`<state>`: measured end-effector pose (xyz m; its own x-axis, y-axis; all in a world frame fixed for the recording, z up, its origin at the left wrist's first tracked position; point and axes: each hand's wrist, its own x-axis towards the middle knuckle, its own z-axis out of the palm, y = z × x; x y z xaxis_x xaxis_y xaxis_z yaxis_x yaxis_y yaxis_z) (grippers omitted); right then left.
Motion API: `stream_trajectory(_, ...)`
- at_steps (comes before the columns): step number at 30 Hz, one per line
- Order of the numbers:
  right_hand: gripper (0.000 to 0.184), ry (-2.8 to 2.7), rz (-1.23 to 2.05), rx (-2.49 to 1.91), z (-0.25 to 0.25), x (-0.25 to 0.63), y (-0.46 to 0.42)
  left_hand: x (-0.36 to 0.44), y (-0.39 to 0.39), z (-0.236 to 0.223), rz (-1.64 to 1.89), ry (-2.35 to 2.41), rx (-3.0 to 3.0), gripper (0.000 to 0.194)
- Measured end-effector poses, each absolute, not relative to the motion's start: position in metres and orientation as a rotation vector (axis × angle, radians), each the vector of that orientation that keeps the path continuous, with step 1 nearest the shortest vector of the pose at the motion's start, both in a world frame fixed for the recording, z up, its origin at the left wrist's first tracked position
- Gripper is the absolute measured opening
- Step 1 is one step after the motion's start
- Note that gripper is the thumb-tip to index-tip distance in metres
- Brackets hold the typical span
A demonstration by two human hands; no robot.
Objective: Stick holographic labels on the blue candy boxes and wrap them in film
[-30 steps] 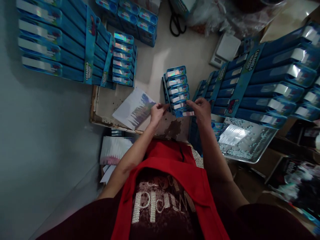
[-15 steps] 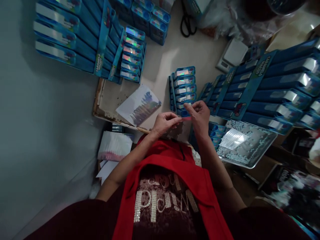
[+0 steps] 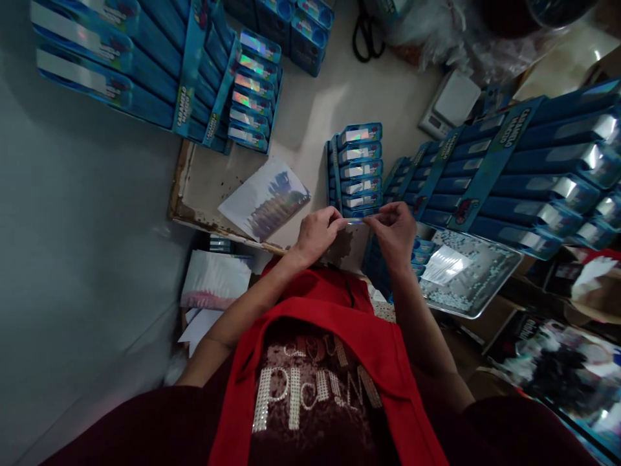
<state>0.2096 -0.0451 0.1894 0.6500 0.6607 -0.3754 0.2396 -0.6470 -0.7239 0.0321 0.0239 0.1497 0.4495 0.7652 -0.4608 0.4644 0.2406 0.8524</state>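
A small, shiny holographic sticker (image 3: 356, 221) is stretched between both hands, just in front of a small display box of blue packs (image 3: 361, 169). My left hand (image 3: 317, 232) pinches its left end between thumb and fingers. At the other end, my right hand (image 3: 392, 232) grips it the same way, fingers curled. The packs stand in a row, each with a shiny strip on its near end. Left of the hands, a sheet with a silvery, iridescent pattern (image 3: 266, 200) lies at the table edge.
Stacked blue boxes (image 3: 155, 71) rise at the left by the wall, and more boxes (image 3: 499, 162) fill the right. Black scissors (image 3: 367, 39) and a white scale (image 3: 451, 103) lie farther back. A metal tray (image 3: 495, 285) with pale bits sits at the lower right.
My right hand has lowered and shifted slightly right, and its fingers now pinch the sticker's right end. The strip, pinkish before, now lies level and gleams. The view has shifted slightly.
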Motion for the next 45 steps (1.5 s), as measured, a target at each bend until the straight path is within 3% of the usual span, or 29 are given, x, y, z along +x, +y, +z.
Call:
stream_trajectory(11,0.04,-0.793,0.776,-2.32,0.176,0.216,-0.039,0.043,0.026,0.135,0.285,1.225,1.164,0.02)
stream_trajectory(16,0.051,-0.894,0.52,-2.439,0.164,0.231,-0.044,0.048,0.026,0.118,0.266,1.182,0.882,0.023)
stream_trajectory(22,0.064,-0.375,1.166,-2.142,0.147,0.244,-0.043,0.064,0.008,0.1,0.35,1.286,0.653,0.029)
stream_trajectory(26,0.064,-0.407,1.22,-2.008,0.151,0.246,-0.047,0.069,0.0,0.086,0.435,1.309,0.743,0.029)
stream_trajectory(30,0.052,-0.612,1.13,-2.124,0.157,0.258,-0.052,0.068,0.012,0.088,0.604,1.494,0.825,0.021)
stream_trajectory(33,0.049,-0.858,0.695,-2.251,0.152,0.258,-0.047,0.087,0.021,0.094,0.877,1.562,0.84,0.043)
stream_trajectory(35,0.061,-1.022,0.504,-2.224,0.142,0.25,-0.038,0.11,0.023,0.096,0.999,1.422,0.886,0.062)
stream_trajectory(38,0.083,-1.293,0.518,-2.23,0.123,0.235,-0.025,0.141,0.019,0.093,1.03,1.214,0.929,0.082)
stream_trajectory(41,0.098,-1.514,0.525,-2.28,0.113,0.227,-0.021,0.15,0.017,0.087,0.951,1.179,0.946,0.084)
stream_trajectory(45,0.099,-1.603,0.497,-2.294,0.114,0.226,-0.024,0.142,0.015,0.082,0.851,1.225,0.988,0.083)
